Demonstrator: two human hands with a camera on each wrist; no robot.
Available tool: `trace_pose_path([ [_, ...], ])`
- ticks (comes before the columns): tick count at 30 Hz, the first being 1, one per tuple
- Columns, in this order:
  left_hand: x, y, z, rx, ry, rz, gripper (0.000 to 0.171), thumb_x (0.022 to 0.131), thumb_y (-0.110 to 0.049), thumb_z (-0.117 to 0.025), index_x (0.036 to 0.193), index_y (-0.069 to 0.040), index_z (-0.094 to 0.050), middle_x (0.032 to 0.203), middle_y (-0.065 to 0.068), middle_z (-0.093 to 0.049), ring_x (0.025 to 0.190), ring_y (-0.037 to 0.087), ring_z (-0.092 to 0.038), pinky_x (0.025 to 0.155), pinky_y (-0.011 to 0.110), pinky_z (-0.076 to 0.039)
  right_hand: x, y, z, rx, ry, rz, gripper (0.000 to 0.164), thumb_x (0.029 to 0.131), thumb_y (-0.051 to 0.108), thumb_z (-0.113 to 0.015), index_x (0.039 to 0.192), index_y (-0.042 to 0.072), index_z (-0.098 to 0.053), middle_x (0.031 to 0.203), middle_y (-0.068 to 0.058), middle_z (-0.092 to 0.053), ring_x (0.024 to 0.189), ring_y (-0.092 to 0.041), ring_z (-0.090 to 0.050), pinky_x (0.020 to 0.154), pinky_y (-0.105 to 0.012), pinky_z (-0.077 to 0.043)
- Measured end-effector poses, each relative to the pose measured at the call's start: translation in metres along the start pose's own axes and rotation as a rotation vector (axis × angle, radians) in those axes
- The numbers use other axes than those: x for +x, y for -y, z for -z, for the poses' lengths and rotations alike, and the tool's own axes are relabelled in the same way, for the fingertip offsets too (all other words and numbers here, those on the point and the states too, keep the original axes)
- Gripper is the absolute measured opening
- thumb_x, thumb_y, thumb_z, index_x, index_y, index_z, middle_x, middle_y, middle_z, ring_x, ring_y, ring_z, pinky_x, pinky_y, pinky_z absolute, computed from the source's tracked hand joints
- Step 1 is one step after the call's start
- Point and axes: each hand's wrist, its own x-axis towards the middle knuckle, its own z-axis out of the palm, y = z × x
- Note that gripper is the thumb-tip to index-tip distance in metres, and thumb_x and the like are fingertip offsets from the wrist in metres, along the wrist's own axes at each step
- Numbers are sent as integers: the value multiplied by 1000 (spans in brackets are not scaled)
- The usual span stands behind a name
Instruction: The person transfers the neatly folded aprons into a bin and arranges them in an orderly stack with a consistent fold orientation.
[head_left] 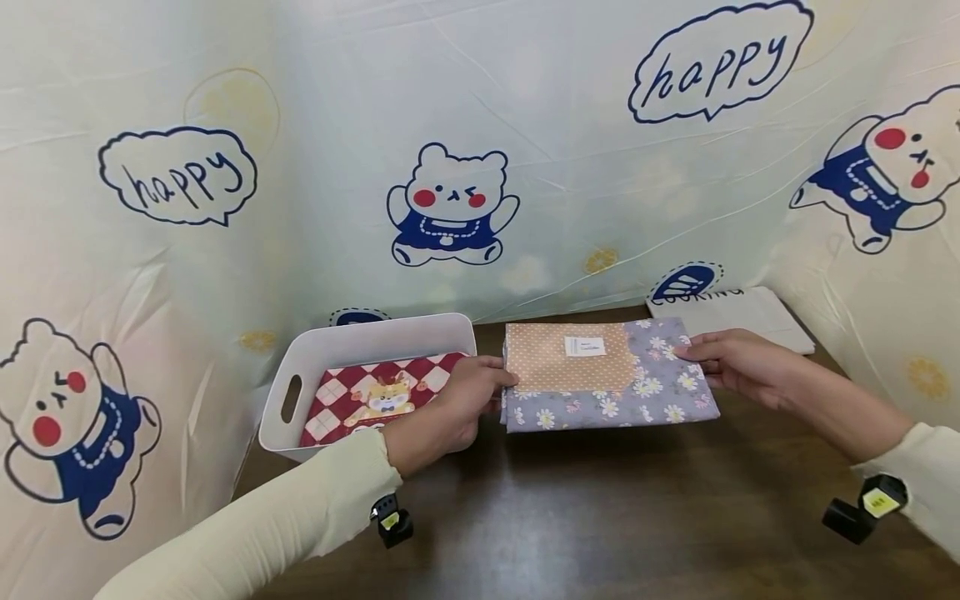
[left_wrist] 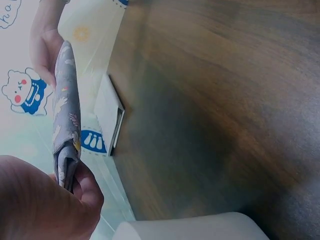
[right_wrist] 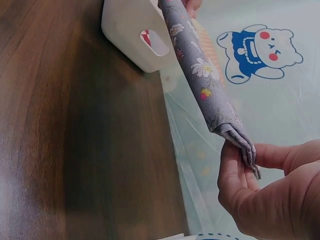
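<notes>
A folded grey-purple floral cloth, with an orange dotted panel and a small white label on top, is held up above the table by both hands. My left hand pinches its left edge, thumb on top. At the opposite edge, the right hand pinches the cloth between thumb and fingers. The right wrist view shows layered folds of the cloth at the pinched end. From the left wrist, the cloth appears edge-on, with the left hand around its near end.
Left of the cloth stands a white plastic bin with a handle hole; a red-and-white checked item with a cartoon animal lies inside. A white folded item with black lettering rests at the back right of the brown wooden table. Printed curtains surround the table.
</notes>
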Motion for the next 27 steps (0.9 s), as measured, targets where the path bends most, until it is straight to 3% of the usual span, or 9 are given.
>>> trace_pose_path([
  [11,-2,0,12,2,-55,-3,46,94,-14,-68,138,-3,-58,132,18,-61,115,32,-60,102,44,-51,4,8,-12,24,20,23,29,106,20,-56,127,0,-54,102,5,-70,95,-8,-69,87,-27,-59],
  [27,-13,0,29,44,-111,3,39,94,-20,-69,130,-9,-65,126,15,-60,111,30,-57,97,42,-53,10,16,-28,94,52,30,27,106,18,-56,126,-1,-52,102,5,-70,96,-7,-68,87,-27,-59],
])
